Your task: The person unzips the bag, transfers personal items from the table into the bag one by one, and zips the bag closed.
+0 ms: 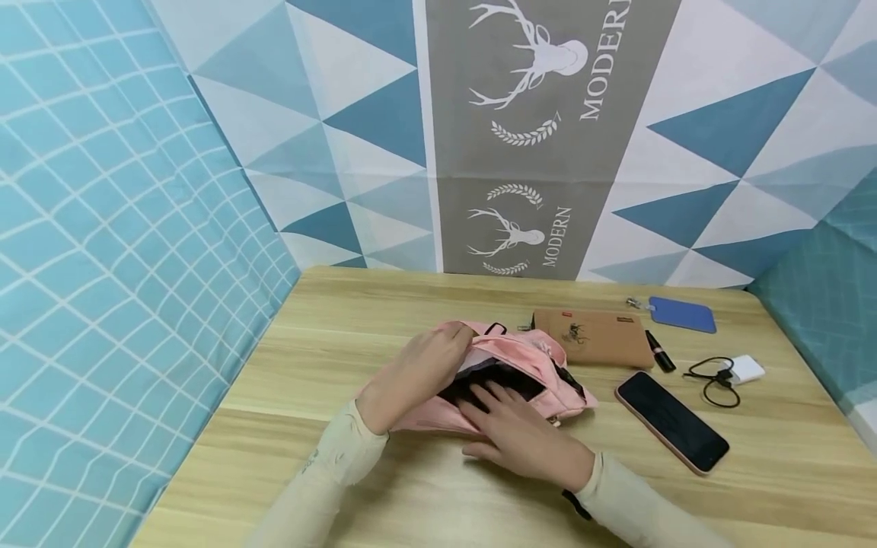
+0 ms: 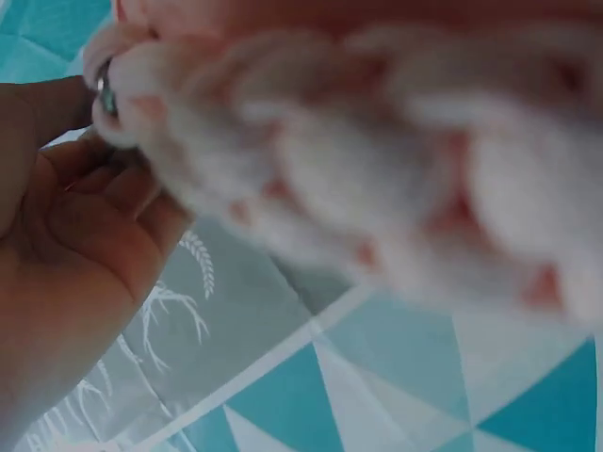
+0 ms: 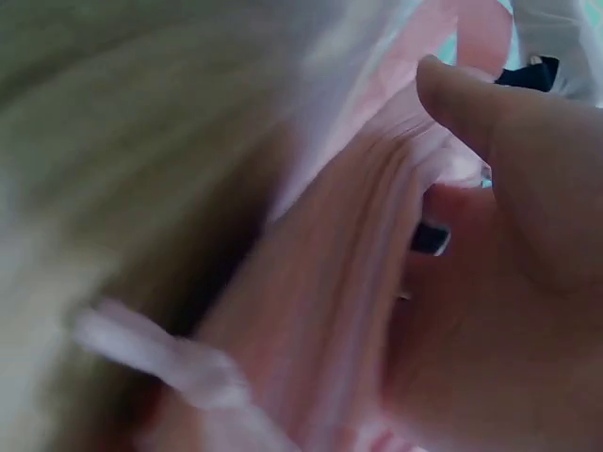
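A pink fabric bag point(image 1: 438, 417) lies on the wooden table in the head view, its mouth spread wide over a dark lining point(image 1: 526, 383). My left hand point(image 1: 419, 371) grips the bag's upper left edge. In the left wrist view, its thumb and fingers pinch pink material beside a small metal piece point(image 2: 106, 94); a blurred, pale pink braided shape point(image 2: 367, 169) fills much of that view. My right hand point(image 1: 524, 438) reaches into the mouth with fingers extended, thumb outside near the front edge. Its fingertips overlap the dark lining. In the right wrist view, pink folds point(image 3: 320, 282) run beside this hand.
Behind the bag lies a brown wallet point(image 1: 610, 340), with a blue card holder point(image 1: 681, 314) farther back. To the right are a black lipstick-like tube point(image 1: 661, 353), a white charger point(image 1: 745, 370), a looped black cable point(image 1: 719, 387) and a phone point(image 1: 673, 421). Patterned cloth walls stand behind and beside the table.
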{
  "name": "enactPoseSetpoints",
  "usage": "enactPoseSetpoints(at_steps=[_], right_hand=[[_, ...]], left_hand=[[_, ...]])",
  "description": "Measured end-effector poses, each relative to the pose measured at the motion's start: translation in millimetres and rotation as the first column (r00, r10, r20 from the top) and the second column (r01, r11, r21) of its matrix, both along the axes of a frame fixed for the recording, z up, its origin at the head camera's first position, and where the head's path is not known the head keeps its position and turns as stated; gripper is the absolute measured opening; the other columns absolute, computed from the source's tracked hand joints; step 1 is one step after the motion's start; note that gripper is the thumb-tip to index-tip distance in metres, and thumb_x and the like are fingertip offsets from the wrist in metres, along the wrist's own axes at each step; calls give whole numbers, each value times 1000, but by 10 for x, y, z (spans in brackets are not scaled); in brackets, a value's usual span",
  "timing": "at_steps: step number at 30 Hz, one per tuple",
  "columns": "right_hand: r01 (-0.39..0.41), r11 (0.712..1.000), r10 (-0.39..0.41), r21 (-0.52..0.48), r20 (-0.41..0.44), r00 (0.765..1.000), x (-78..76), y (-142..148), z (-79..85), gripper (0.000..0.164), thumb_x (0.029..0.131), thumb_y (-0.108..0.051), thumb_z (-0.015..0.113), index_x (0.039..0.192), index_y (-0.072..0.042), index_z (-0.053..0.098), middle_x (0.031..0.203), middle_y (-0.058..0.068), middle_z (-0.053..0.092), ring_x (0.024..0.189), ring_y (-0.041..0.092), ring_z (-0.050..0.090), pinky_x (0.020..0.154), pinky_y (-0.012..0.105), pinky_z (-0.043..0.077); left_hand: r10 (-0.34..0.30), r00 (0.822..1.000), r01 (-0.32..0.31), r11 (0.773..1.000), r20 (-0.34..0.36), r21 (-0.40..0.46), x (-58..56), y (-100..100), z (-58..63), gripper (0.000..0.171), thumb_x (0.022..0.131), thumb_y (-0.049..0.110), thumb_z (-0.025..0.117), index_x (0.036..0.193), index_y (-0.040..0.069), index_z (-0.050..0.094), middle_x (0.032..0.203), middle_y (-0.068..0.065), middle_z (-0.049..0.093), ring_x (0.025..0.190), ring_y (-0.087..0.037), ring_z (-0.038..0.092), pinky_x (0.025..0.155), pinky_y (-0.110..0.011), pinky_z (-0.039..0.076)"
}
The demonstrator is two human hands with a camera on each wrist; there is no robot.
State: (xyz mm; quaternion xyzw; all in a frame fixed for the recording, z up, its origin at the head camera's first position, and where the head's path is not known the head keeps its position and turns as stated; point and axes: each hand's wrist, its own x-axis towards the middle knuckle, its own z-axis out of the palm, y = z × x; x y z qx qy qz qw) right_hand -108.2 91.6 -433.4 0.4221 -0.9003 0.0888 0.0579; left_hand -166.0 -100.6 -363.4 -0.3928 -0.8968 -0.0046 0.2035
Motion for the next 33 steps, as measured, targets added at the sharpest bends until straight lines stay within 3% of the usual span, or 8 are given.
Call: enactPoseSetpoints(at_steps=[4,8,13,18,23,27,30,33], right_hand=[[-14,999,10,50,82,997,-17,-6,-62,57,95,-49,61,142,-16,54,136,18,56,126,40,52,101,56,43],[-7,999,2,42,105,994,-42,19,-36,46,95,-41,64,133,-14,60,134,18,57,124,41,53,100,57,43],[-2,998,10,-60,133,991,-102,65,53,39,97,-38,63,126,-13,62,127,11,60,119,31,56,97,52,46],[-23,969,29,-244,22,999,-203,11,109,49,98,-33,62,139,-7,53,136,9,55,128,24,51,105,42,43],[7,966,-12,-258,-20,1000,-251,-29,135,52,96,-25,64,141,-4,48,139,9,52,131,22,48,108,40,40],[52,973,-54,-225,-4,999,-254,-74,105,58,96,-19,63,147,-3,40,146,13,46,136,28,43,111,46,36],[66,973,-68,-221,-1,998,-257,-109,75,69,95,-17,64,154,-6,31,155,13,37,142,29,35,113,49,32],[44,977,-51,-208,-26,998,-270,-125,53,71,95,-21,65,155,-8,30,156,13,35,144,28,34,111,50,35]], left_hand=[[46,989,-57,996,-143,-73,-18,-41,19,7,93,-1,57,97,4,58,82,-4,54,65,-18,58,53,-27,46],[67,966,-83,995,-249,-54,-38,-68,68,3,94,4,59,93,5,57,77,-4,50,63,-18,55,51,-27,42],[76,984,-78,997,-159,-12,-44,-84,87,7,99,9,54,94,6,57,79,-3,52,63,-18,56,49,-28,46],[38,999,-38,999,-1,-26,7,-66,79,6,100,5,50,102,5,56,87,-2,59,69,-17,62,56,-30,53],[-18,998,20,999,65,-26,50,-27,45,6,97,6,52,103,6,54,93,-3,64,77,-19,65,68,-30,55],[70,997,-71,997,44,21,26,-66,5,16,89,8,62,103,7,55,86,-4,61,70,-23,60,62,-35,52],[165,986,-165,986,-10,-20,-15,-128,-29,17,86,7,66,100,8,58,82,-5,61,71,-24,60,60,-36,50],[179,984,-179,983,4,-47,-60,-185,-45,11,87,4,63,98,7,60,82,-5,64,72,-24,62,60,-35,51]])
